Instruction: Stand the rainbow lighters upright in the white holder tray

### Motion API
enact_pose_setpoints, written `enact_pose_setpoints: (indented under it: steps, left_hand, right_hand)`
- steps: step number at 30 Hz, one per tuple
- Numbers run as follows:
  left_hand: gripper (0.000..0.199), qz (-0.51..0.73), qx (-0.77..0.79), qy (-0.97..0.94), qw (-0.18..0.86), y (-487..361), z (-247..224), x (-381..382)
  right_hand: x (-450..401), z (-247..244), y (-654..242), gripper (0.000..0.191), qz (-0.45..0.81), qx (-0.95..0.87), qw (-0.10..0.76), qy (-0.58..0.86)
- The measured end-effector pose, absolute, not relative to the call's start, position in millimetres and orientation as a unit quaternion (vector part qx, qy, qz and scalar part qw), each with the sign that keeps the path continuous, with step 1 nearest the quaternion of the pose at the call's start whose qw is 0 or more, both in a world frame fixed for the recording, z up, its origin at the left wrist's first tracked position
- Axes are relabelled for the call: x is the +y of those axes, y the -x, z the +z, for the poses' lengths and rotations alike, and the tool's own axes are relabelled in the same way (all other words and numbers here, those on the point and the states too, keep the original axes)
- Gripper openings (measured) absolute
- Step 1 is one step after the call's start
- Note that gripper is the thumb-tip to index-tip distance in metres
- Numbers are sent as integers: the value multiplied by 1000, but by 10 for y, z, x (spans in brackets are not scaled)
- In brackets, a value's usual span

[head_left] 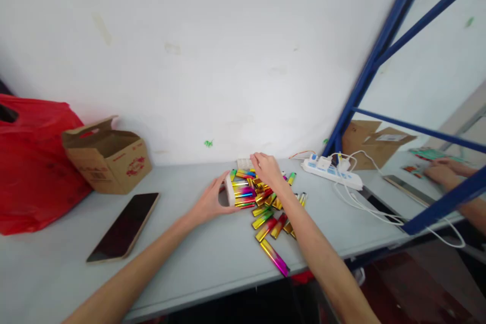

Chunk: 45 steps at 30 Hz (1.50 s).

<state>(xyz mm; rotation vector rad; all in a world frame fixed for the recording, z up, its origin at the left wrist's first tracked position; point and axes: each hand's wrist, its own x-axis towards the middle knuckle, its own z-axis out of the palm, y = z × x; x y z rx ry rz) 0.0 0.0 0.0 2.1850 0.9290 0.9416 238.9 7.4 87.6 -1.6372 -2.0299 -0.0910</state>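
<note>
Several shiny lighter-like pieces [262,220] in yellow, red, green and purple lie in a loose heap on the grey table [205,263]. My left hand [213,200] grips a white box [230,190] from its left side, thumb in front and fingers behind; some coloured pieces lie in a row against its right side. My right hand [266,168] is over the back of the heap, beside a white gridded tray [244,164] near the wall. Its fingers are bent close together, and whatever they hold, if anything, is hidden.
A phone [123,228], an open cardboard box [110,159] and a red bag [38,162] are at left. At right are a power strip [334,174] with white cables, a blue metal frame [364,81] and another person's hands [442,171] beyond it.
</note>
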Motion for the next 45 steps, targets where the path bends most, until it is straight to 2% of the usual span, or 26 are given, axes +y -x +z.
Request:
enact_pose_setpoints:
  steps: [4,6,9,14,18,30,42,45]
  left_hand:
    - [117,340,357,-822,284,7,0,-2]
    - [117,343,356,-822,282,7,-9,-4]
    - [116,351,347,-824,277,5,-22,-5]
    - [116,351,349,-826,270,7,-23,-1]
    - [116,343,350,-831,264,14,-21,1]
    - [117,358,332,-825,285,20,-100,42]
    - [114,384,318,-811,305,25,-39,-3]
    - [115,389,316,-806,314,24,-25,-12]
  right_hand:
    - [-360,1242,-2454,39,-6,-736,394,550]
    - [-805,1280,-2443,36,5,-745,406,529]
    - [-1578,1010,-2385,41,17,-767,331,550]
    - [-2241,219,-2485,69,1,-796,163,584]
    - [-2051,47,-2751,65,10,-805,137,577]
    - [-1345,141,-3049,65,47,-841,175,509]
    - [-1364,88,-3101,66,-2,-866,239,440]
    - [-1302,155,-2976,49,-1,-856,260,447]
